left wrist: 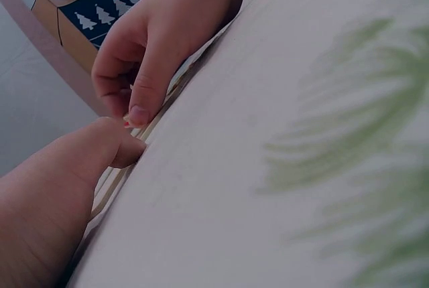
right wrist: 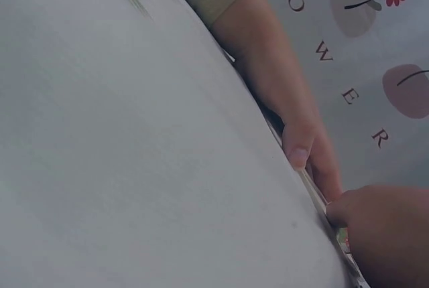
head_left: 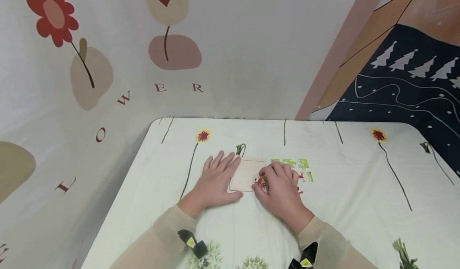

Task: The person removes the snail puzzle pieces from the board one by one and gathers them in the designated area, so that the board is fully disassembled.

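A square, pale wooden puzzle board [head_left: 246,173] with a thin border line lies flat on the table. Along its left side rests my left hand [head_left: 213,181], fingers extended and spread, thumb by the lower left corner. My right hand [head_left: 282,187] is over the board's right edge, pinching a red and white puzzle piece [head_left: 259,181] between thumb and fingers near the lower right corner. From the left wrist view, the right thumb and fingertips meet low over the board's edge, with a bit of the piece [left wrist: 127,123] showing. My right hand partly hides the piece and the board's right side.
Several loose puzzle pieces [head_left: 303,164], green, white and red, lie right of the board, some covered by my right hand. A white cloth with printed flowers covers the table [head_left: 341,197]. Behind stands a printed curtain [head_left: 244,61]; a dark tree-patterned fabric [head_left: 406,81] hangs at right.
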The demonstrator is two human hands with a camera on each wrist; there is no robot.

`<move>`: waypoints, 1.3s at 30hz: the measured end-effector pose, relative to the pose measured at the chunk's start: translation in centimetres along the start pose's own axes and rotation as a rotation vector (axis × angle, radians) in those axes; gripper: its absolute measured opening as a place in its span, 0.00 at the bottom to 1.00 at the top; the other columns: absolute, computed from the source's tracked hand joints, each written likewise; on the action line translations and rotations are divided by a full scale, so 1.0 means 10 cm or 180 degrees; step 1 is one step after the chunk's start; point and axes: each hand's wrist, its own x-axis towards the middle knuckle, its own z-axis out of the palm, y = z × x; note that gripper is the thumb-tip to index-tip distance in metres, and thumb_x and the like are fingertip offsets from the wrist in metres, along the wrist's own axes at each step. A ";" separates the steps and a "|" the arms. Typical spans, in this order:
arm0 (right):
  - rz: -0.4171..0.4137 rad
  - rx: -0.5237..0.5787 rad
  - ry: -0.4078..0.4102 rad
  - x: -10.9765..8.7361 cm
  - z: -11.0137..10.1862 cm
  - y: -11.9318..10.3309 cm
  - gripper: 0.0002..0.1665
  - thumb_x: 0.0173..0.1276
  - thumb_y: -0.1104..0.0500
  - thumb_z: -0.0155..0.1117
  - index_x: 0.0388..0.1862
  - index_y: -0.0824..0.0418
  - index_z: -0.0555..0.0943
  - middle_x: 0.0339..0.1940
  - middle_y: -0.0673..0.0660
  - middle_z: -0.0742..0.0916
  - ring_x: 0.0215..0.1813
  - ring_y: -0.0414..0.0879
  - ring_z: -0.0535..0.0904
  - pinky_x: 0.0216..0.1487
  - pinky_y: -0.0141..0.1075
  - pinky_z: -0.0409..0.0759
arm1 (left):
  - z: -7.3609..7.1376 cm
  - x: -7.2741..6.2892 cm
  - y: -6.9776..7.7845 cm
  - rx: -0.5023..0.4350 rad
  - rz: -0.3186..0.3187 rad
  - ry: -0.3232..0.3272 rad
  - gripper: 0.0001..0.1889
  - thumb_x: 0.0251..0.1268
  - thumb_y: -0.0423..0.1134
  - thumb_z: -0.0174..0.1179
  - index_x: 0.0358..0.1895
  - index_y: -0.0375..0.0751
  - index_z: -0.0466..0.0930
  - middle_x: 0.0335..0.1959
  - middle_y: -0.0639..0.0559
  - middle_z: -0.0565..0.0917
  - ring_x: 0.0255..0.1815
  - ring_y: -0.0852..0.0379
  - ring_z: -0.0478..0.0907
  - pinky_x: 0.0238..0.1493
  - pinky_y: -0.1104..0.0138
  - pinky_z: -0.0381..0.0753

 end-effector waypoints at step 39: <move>-0.0709 0.0789 0.0347 -0.15 -0.14 0.14 0.30 0.55 0.65 0.86 0.59 0.60 0.90 0.42 0.46 0.93 0.49 0.45 0.76 0.58 0.54 0.60 | 0.02 0.02 0.00 0.0009 0.0000 0.0040 0.58 0.68 0.79 0.51 0.88 0.42 0.48 0.88 0.45 0.52 0.88 0.36 0.42 0.81 0.36 0.41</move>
